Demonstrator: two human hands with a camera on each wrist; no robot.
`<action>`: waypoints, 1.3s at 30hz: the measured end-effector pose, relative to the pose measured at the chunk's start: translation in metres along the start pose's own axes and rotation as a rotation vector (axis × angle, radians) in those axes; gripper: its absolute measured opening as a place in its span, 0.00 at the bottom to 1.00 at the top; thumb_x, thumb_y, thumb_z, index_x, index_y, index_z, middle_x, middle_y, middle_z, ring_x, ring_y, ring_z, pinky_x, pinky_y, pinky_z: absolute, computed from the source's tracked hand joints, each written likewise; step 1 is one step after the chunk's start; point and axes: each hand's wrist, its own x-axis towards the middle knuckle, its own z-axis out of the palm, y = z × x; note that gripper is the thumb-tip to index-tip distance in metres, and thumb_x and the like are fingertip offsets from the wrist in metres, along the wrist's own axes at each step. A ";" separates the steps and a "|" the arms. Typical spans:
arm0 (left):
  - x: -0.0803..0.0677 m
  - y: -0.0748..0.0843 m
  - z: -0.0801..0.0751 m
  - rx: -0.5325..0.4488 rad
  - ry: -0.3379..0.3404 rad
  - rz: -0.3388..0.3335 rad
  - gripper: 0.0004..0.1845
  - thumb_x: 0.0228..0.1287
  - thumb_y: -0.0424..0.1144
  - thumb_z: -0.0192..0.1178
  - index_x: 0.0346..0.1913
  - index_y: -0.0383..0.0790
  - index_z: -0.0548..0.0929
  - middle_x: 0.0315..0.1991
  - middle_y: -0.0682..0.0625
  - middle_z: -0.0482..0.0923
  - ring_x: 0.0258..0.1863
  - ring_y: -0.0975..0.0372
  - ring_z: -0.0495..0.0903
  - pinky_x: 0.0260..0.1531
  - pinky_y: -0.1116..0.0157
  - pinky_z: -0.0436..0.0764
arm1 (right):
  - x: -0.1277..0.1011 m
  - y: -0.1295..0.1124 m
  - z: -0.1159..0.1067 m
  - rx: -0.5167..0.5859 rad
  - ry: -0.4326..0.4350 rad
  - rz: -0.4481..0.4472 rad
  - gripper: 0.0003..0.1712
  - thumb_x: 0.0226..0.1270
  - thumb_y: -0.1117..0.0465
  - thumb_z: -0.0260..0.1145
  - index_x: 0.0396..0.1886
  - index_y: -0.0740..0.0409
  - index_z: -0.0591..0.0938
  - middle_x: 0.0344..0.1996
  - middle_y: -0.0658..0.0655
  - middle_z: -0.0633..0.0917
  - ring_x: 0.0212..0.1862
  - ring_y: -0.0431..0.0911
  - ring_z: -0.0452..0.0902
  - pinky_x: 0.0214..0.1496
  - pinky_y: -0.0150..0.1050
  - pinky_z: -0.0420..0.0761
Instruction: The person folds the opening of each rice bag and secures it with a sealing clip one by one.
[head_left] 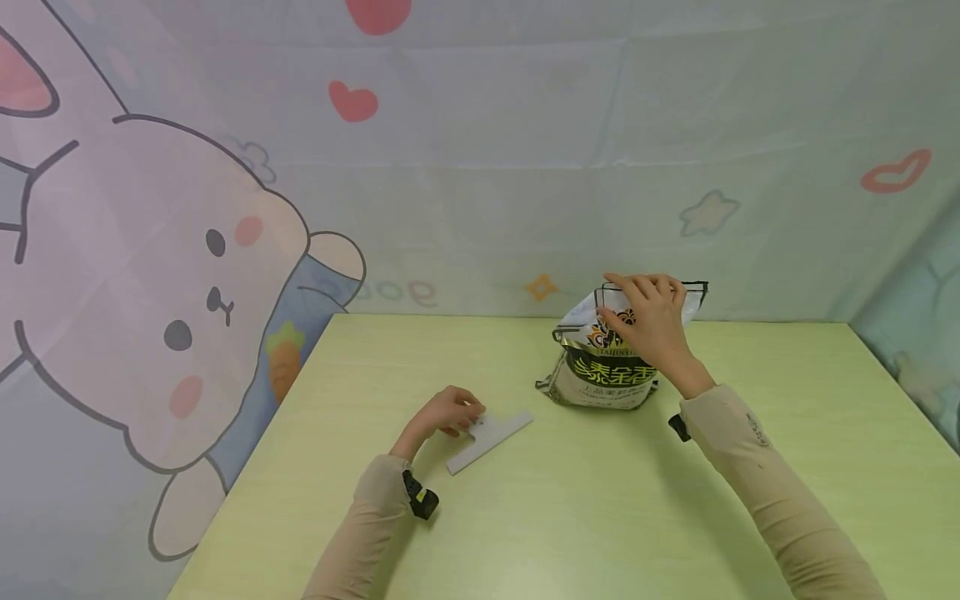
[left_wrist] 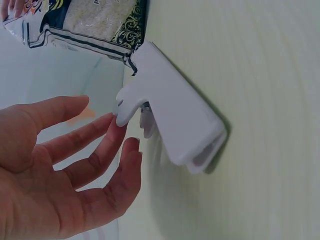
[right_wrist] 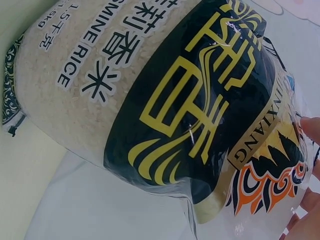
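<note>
White plastic bag clip (head_left: pixel 490 439) lies on the table (head_left: pixel 600 517) at the relaxed left hand's (head_left: pixel 444 412) fingertips, while the right hand (head_left: pixel 651 321) grips the upright rice bag's (head_left: pixel 609 358) top, which could tip and spill if pulled.

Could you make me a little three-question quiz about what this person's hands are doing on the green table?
1. True or false: the left hand has lifted the white bag clip off the table.
2. Which hand holds the top of the rice bag? A left hand, B right hand, C neither.
3. What English words are printed on the bag?

Key: 1 false, the clip lies on the table with fingertips touching its handle. 2 B. 3 "Jasmine rice", partly cut off.
</note>
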 end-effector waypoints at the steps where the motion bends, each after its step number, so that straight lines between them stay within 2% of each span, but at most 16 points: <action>1: 0.000 0.000 0.000 0.003 0.001 0.002 0.14 0.61 0.41 0.55 0.45 0.35 0.79 0.36 0.42 0.81 0.30 0.60 0.79 0.26 0.62 0.80 | 0.000 0.000 0.000 -0.001 -0.001 0.001 0.28 0.51 0.55 0.69 0.54 0.55 0.75 0.41 0.61 0.79 0.45 0.57 0.65 0.55 0.58 0.51; 12: 0.000 0.000 0.004 0.063 0.016 0.060 0.05 0.54 0.32 0.60 0.33 0.34 0.83 0.22 0.49 0.78 0.19 0.64 0.71 0.18 0.64 0.78 | -0.001 -0.002 -0.001 -0.010 0.002 0.001 0.28 0.51 0.54 0.68 0.54 0.53 0.74 0.41 0.61 0.79 0.45 0.57 0.65 0.55 0.59 0.51; 17: -0.002 0.002 0.005 0.083 0.020 0.074 0.05 0.53 0.31 0.61 0.31 0.33 0.84 0.25 0.46 0.81 0.17 0.63 0.71 0.18 0.65 0.78 | -0.001 -0.004 -0.002 -0.010 0.003 0.003 0.28 0.51 0.54 0.68 0.54 0.54 0.75 0.41 0.61 0.79 0.45 0.57 0.65 0.55 0.59 0.51; 22: -0.003 0.003 0.005 0.091 0.025 0.044 0.04 0.53 0.32 0.61 0.31 0.36 0.84 0.27 0.46 0.82 0.18 0.63 0.72 0.18 0.65 0.77 | -0.001 -0.006 -0.003 -0.009 0.001 0.004 0.28 0.52 0.54 0.68 0.54 0.54 0.74 0.41 0.61 0.79 0.46 0.57 0.65 0.55 0.59 0.51; 26: -0.003 0.003 0.005 0.089 0.027 0.014 0.03 0.52 0.32 0.62 0.30 0.37 0.83 0.32 0.47 0.82 0.24 0.63 0.75 0.19 0.65 0.78 | -0.002 -0.006 -0.003 -0.011 0.003 0.001 0.28 0.52 0.54 0.68 0.54 0.54 0.74 0.41 0.61 0.79 0.46 0.57 0.65 0.55 0.59 0.51; 31: -0.003 0.003 0.005 0.058 0.008 0.008 0.03 0.53 0.31 0.61 0.31 0.35 0.82 0.37 0.46 0.82 0.28 0.63 0.76 0.23 0.63 0.80 | -0.003 -0.007 -0.003 -0.007 -0.002 0.007 0.28 0.52 0.54 0.68 0.54 0.53 0.74 0.41 0.61 0.79 0.46 0.57 0.65 0.56 0.59 0.51; 39: -0.003 0.001 0.005 0.001 -0.017 0.036 0.04 0.52 0.29 0.61 0.31 0.31 0.82 0.33 0.43 0.82 0.27 0.61 0.77 0.27 0.60 0.82 | -0.004 -0.007 -0.003 -0.004 -0.004 0.012 0.28 0.52 0.54 0.68 0.54 0.54 0.74 0.41 0.61 0.79 0.46 0.57 0.65 0.56 0.59 0.50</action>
